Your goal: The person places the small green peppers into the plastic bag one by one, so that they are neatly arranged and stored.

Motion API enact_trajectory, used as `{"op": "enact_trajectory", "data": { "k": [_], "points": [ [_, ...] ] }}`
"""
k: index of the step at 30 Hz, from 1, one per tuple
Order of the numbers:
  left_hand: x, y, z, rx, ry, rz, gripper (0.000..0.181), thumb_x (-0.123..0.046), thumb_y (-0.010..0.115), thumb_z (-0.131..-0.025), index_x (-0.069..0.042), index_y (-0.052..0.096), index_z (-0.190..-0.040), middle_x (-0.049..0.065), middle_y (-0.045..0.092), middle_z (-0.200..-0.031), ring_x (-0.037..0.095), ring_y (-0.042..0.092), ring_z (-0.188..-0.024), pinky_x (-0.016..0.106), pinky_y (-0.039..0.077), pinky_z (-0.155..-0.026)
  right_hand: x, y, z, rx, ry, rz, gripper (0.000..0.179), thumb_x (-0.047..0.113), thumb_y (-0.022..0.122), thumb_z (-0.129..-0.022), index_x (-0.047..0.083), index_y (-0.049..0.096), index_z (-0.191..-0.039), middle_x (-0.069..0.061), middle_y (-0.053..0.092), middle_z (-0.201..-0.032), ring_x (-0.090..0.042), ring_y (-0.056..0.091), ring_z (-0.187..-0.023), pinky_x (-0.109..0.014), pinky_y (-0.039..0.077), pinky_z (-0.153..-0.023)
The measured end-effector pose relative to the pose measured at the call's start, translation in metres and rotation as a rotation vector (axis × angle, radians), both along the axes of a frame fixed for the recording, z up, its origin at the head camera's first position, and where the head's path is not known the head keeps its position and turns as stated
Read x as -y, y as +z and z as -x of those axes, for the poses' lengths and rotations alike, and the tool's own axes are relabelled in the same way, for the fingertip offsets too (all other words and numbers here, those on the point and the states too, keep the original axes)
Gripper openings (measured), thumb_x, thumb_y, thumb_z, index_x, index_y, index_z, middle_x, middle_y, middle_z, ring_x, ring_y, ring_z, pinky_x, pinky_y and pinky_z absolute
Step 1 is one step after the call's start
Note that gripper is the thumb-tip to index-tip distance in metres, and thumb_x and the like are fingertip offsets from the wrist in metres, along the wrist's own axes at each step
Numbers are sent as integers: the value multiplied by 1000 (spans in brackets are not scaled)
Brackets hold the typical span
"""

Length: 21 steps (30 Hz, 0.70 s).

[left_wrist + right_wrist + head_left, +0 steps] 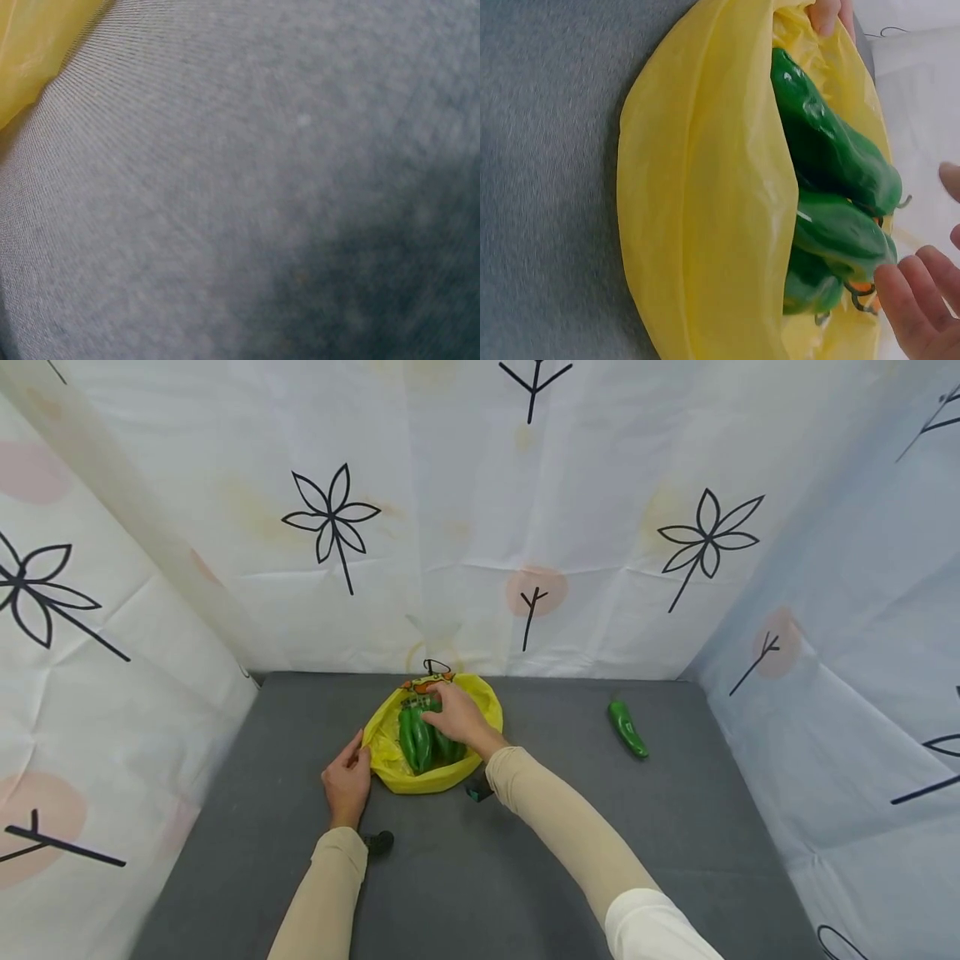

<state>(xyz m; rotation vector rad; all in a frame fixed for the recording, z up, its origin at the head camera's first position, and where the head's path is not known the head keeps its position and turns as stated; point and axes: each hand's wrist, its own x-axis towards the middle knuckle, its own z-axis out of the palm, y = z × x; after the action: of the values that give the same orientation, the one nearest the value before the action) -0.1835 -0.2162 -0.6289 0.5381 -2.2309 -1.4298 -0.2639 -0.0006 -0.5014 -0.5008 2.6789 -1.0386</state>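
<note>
A yellow plastic bag lies with its mouth spread wide on the grey table, holding several long green peppers. At its left edge, my left hand pinches the rim; in the right wrist view its fingertips show at the far end of the bag. My right hand hovers over the stem end of the peppers. In the right wrist view, the right fingers are spread and hold nothing, close beside the pepper stems. The left wrist view catches only a corner of the bag and blurred cloth.
One single green pepper lies apart on the right side of the grey tabletop. White patterned cloth hangs behind the table and along both sides. Dark straps with a small device sit at the wrists.
</note>
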Motion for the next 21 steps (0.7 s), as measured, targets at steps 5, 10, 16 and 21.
{"op": "enact_trajectory", "data": {
  "k": [5, 10, 16, 21],
  "points": [
    [-1, 1, -1, -6, 11, 7, 35, -25, 63, -98, -30, 71, -132, 7, 80, -107, -8, 59, -75, 6, 42, -71, -5, 5, -2, -69, 5, -94, 54, 43, 60, -102, 17, 50, -148, -7, 54, -146, -25, 55, -131, -43, 49, -105],
    [-2, 0, -1, -7, 12, 18, 35, -24, 63, -98, -28, 71, -132, 8, 80, -105, -5, 58, -71, 7, 41, -68, -12, 8, -2, -156, 15, -211, 59, 52, 54, -102, 18, 46, -151, -12, 45, -154, -33, 43, -140, -48, 42, -112],
    [-2, 0, -1, -19, 7, 30, 35, -24, 63, -99, -27, 71, -132, 8, 80, -105, -6, 57, -70, 6, 40, -68, -19, 6, 0, -311, 40, -400, 67, 61, 47, -102, 21, 41, -155, -13, 36, -159, -37, 37, -142, -49, 38, -116],
    [-2, 0, -1, -29, 9, 34, 35, -23, 63, -98, -24, 71, -132, 9, 80, -107, -10, 56, -71, 4, 39, -67, -26, 6, 1, -318, 28, -432, 70, 66, 42, -101, 29, 33, -160, -9, 28, -166, -36, 31, -149, -53, 31, -121]
  ]
}}
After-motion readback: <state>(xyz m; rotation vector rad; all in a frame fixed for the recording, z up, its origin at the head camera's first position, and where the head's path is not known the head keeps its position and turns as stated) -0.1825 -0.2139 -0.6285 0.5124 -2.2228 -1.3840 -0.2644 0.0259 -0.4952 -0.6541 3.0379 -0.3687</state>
